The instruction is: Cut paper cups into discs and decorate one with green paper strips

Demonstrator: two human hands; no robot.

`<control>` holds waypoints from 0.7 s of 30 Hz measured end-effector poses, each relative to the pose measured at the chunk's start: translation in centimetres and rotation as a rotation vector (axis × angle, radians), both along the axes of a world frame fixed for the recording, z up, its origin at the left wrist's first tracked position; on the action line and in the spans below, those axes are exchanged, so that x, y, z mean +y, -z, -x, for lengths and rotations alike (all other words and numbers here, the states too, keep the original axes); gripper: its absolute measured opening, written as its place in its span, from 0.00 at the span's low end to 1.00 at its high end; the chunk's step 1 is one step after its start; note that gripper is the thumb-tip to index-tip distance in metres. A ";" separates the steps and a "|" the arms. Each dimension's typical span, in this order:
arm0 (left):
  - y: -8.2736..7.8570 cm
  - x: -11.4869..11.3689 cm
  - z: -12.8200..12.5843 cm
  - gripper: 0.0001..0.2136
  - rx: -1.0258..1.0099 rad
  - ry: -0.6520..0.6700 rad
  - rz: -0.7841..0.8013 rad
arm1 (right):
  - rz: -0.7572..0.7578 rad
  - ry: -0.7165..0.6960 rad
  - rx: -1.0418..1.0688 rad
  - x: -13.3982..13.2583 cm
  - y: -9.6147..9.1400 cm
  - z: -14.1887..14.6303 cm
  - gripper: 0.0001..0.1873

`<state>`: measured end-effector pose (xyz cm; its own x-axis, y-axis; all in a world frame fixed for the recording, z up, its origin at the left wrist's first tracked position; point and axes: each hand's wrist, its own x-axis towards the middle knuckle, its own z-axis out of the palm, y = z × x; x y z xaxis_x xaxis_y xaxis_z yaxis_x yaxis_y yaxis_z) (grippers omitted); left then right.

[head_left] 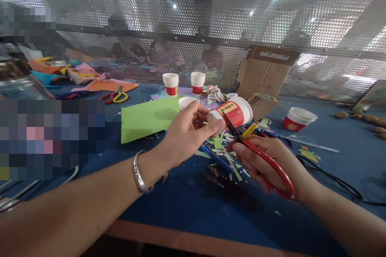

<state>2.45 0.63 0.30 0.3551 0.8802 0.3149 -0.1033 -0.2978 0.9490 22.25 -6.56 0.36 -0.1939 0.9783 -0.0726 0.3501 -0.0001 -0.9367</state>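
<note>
A red and white paper cup (237,113) lies tilted on its side in the air, its rim toward the upper right. My left hand (193,132) grips it near the base, thumb in front. In my right hand (262,156) is a pair of scissors (271,164) with a red handle, the fingers closed around it. The dark blades point up and left and overlap the cup's printed side; I cannot tell whether they touch it. Beneath both hands, cut paper scraps (221,148) are scattered on the blue table (157,209).
A green paper sheet (147,120) lies left of my hands. Stacked paper cups (171,84) stand behind, and a short cup (298,119) sits at right. Red and yellow scissors (116,96) rest at left. A cardboard box (265,74) leans against the perforated metal screen (193,20). A black cable (334,182) runs right.
</note>
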 end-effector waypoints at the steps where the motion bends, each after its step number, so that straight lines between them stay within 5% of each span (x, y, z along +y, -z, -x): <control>1: 0.0 0.0 0.1 0.16 0.023 -0.009 -0.025 | -0.011 -0.001 -0.011 0.0 0.1 0.0 0.27; 13: -0.2 -0.9 0.4 0.12 0.172 -0.089 -0.373 | -0.081 0.016 -0.057 -0.3 0.3 -0.1 0.27; 21: -0.4 -1.3 0.5 0.12 0.212 -0.089 -0.391 | -0.041 0.066 -0.031 -0.9 -0.6 0.5 0.26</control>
